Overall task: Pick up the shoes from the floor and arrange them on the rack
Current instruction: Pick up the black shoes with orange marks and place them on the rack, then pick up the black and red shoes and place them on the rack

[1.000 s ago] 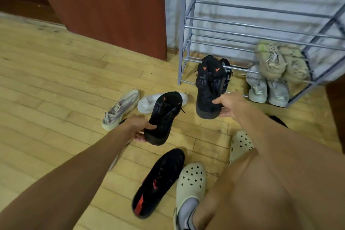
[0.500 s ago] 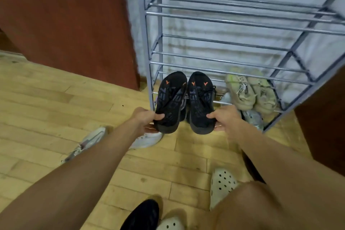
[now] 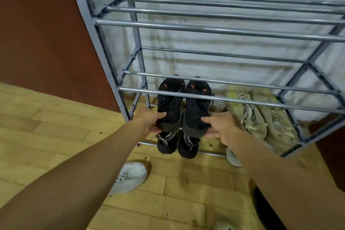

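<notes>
While left hand pinches left shoe and right hand pinches right shoe, both at heels, long axes point away, toes inside rack. Seating on rails unclear, probably partial.

- My left forearm runs bare from the lower left of the frame up toward the centre, held nearly straight.
- My left hand grips the heel end of the left black shoe, with the thumb on top and the fingers curled underneath.
- My right forearm comes in from the lower right, also bare and extended.
- My right hand grips the heel end of the right black shoe with the thumb laid over it and the fingers below.
- Both hands sit side by side at mid-frame, close together but apart.
</notes>
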